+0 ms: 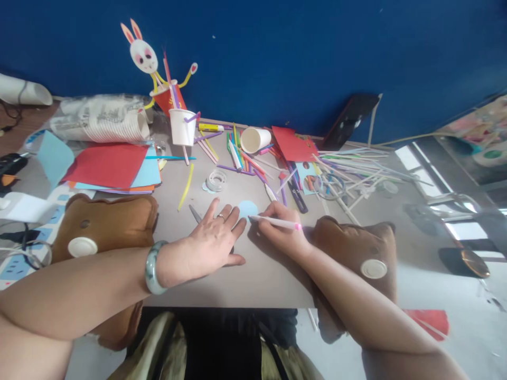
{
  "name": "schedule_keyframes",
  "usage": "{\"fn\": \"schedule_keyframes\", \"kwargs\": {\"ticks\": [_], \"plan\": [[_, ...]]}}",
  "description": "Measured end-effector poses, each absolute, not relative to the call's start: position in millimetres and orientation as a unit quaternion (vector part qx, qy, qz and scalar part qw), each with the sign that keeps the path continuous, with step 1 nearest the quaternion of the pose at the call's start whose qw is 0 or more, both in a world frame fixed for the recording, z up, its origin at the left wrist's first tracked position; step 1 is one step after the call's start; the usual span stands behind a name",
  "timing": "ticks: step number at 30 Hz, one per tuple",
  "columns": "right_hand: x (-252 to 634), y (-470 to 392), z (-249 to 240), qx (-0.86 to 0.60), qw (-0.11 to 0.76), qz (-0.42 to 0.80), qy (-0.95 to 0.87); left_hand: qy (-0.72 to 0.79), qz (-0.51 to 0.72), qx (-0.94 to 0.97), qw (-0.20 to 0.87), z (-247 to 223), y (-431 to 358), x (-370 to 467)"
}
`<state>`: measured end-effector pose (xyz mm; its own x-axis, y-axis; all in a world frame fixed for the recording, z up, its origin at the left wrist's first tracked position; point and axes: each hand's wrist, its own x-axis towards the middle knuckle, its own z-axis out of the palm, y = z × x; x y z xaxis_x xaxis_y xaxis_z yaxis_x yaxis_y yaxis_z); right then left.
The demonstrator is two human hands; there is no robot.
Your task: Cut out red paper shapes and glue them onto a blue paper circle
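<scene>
In my right hand (282,228) is a white marker (277,222) with a pink end, pinched between thumb and fingers. Its tip is at the lower right edge of a light blue paper circle (247,209) on the table. My left hand (209,240) lies palm down with fingers spread, close to the circle's left side; whether a fingertip touches the circle I cannot tell. Partly beneath that hand are scissors (195,214), with a blade showing and most of the rest covered. A roll of clear tape (216,181) lies just beyond my left fingers.
Paper cups in plastic (103,124) and red paper (109,164) lie at left. A rabbit figure (144,56) stands behind a white cup (182,126). Markers (234,154), a tipped cup (255,140), a box cutter (298,196) and many straws (360,169) spread rightward. Brown cushions (114,221) flank my arms.
</scene>
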<state>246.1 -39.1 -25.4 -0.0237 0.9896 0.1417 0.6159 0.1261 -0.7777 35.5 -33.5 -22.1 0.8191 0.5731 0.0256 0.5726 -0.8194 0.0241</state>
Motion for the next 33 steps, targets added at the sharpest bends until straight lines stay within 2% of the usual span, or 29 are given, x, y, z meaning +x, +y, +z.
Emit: {"fn": "schedule_keyframes", "kwargs": {"ticks": [33], "plan": [[247.2,-38.2,-24.4,-0.607,0.333,0.254,-0.675,0.305,0.018,0.952,0.018,-20.2,-35.3,35.2]]}}
